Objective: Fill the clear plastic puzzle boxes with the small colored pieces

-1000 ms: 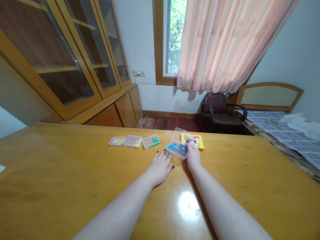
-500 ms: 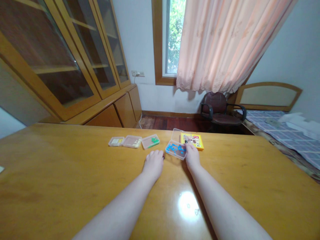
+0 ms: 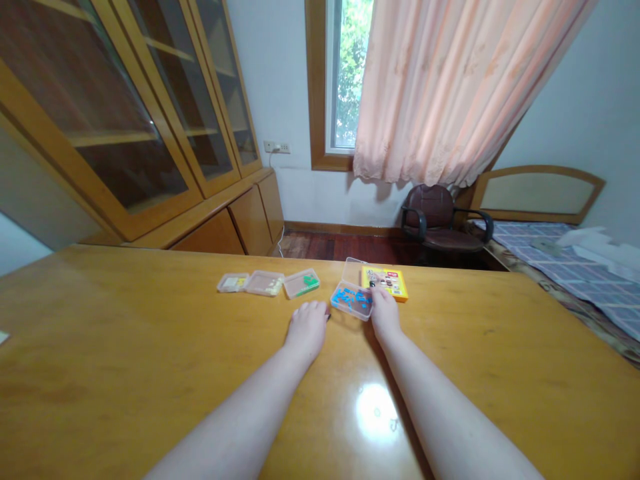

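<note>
My left hand (image 3: 307,327) rests on the wooden table (image 3: 150,347) with its fingers curled under into a loose fist, just left of an open clear plastic box (image 3: 353,300) holding small blue pieces. What lies under those fingers is hidden. My right hand (image 3: 384,312) sits at the right side of that box, fingers closed against its edge near the raised lid. A yellow card (image 3: 387,281) with small pictures lies just behind my right hand.
Three small clear boxes stand in a row at the far middle of the table: one with green pieces (image 3: 302,283), a pinkish one (image 3: 265,283) and one with pale pieces (image 3: 233,283). A dark armchair (image 3: 440,223), a bed (image 3: 575,267) and glass-door cabinets (image 3: 125,120) lie beyond.
My left hand, flat with fingers spread a second ago, has curled into a fist and drawn slightly left. The blue-piece box and my right hand have barely shifted.
</note>
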{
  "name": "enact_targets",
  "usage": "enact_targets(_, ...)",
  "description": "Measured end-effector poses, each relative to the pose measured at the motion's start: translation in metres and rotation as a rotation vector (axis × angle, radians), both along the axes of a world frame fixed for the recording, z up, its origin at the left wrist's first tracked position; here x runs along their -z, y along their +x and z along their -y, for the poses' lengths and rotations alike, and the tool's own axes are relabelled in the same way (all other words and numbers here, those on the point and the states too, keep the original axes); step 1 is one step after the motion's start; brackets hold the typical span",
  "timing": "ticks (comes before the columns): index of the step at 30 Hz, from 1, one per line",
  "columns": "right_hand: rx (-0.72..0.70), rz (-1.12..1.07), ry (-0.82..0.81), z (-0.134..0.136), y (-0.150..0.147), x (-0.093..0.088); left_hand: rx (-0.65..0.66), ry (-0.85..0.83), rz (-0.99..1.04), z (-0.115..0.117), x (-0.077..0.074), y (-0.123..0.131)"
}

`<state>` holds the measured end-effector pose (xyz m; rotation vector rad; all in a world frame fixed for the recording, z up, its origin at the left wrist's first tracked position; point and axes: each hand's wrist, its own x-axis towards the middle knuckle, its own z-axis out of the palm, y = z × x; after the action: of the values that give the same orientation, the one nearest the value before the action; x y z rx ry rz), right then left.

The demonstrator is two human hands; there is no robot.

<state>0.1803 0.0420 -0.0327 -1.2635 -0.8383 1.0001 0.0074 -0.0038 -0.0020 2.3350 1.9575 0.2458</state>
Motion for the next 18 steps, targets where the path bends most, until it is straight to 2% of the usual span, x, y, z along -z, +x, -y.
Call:
enact_targets(7, -0.010, 0.040, -0.006, 0.0001, -0.0012, 0.0006, -0.014, -0.014, 0.025, 0.0008, -0.0025, 0.0016)
enact_targets(14, -0.090, 0.108, 0.034, 0.0004, -0.0033, 0.0009, -0.007, 0.016, 0.045, 0.0001, -0.0008, 0.0017)
enact_targets(18, -0.078, 0.148, 0.025, 0.0008, -0.0044, -0.0004, -0.030, -0.009, 0.041, 0.0008, -0.0029, 0.0026)
